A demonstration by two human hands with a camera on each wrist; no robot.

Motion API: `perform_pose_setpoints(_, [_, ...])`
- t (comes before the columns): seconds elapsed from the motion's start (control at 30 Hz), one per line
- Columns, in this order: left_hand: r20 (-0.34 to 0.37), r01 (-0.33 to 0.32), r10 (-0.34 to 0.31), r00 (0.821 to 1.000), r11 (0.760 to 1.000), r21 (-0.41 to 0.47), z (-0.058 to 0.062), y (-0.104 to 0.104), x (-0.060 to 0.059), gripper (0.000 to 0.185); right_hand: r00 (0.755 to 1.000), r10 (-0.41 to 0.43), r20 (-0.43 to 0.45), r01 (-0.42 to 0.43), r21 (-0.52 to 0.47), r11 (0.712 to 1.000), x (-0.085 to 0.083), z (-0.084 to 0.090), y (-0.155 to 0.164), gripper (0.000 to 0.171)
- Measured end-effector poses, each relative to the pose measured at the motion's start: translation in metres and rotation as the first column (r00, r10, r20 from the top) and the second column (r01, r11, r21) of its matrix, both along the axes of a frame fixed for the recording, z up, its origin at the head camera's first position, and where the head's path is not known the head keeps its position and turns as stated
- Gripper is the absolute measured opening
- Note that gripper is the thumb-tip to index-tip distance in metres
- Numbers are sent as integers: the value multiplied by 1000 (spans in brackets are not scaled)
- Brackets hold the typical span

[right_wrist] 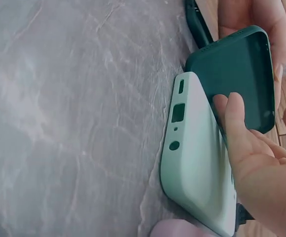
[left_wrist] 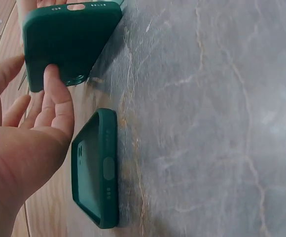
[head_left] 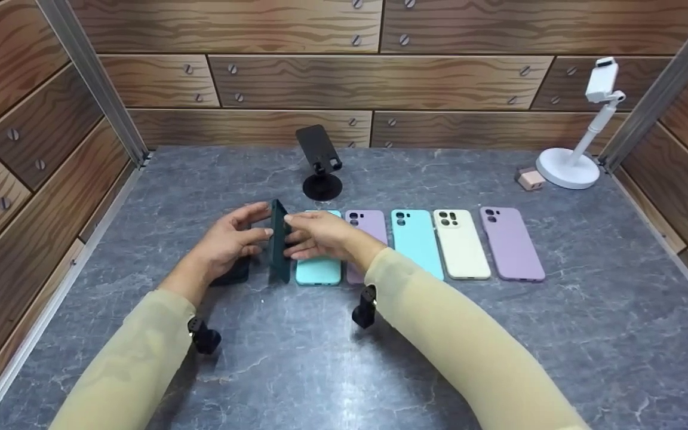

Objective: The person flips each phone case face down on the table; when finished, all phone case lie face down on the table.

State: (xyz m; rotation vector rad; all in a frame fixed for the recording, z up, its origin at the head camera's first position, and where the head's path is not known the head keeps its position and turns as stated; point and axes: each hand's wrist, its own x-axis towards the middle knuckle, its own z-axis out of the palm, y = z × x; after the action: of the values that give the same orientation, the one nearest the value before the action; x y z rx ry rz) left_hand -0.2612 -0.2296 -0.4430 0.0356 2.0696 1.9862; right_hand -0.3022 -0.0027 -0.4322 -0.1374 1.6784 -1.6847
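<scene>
A dark green phone case (head_left: 279, 245) stands tilted on its long side between my two hands. My left hand (head_left: 227, 239) holds it at its back and upper edge, with one fingertip on the smooth back (left_wrist: 71, 47) in the left wrist view. From the other side, my right hand (head_left: 320, 233) touches the hollow inner face (right_wrist: 236, 69) with nearly straight fingers. A second dark green case (left_wrist: 108, 170) lies under my left hand, mostly covered in the head view. Below my right hand lies a mint green case (head_left: 320, 275), partly hidden.
Rightward along the row lie a purple case (head_left: 368, 230), a light blue case (head_left: 415, 245), a cream case (head_left: 462, 248) and another purple case (head_left: 514, 248). A black phone stand (head_left: 322, 186) is behind them. At the back right are a white stand (head_left: 568, 170) and a small pinkish block (head_left: 531, 180).
</scene>
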Motion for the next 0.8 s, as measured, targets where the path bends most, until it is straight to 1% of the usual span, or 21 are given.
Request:
perform_pose_setpoints(0.1, [27,31,-31,999,999,7,0,0,1,74,999,-10,32,12,-47,999,-1,-2,2,60])
perform_pose_setpoints(0.2, [40,55,-56,998,998,9,-1,2,1,75,999,-17,47,21,-71,997,-2,-3,2,62])
perform_pose_setpoints(0.43, [57,67,-66,996,998,-14,-2,9,0,77,998,-30,60,36,-90,995,-3,-4,3,69])
perform_pose_setpoints(0.6, [54,71,-69,996,996,-49,-3,15,-1,78,997,-39,64,45,-94,995,-2,-4,4,65])
perform_pose_setpoints(0.8, [23,60,-58,998,993,-102,-4,20,-2,71,993,-115,27,118,-110,987,0,-4,4,55])
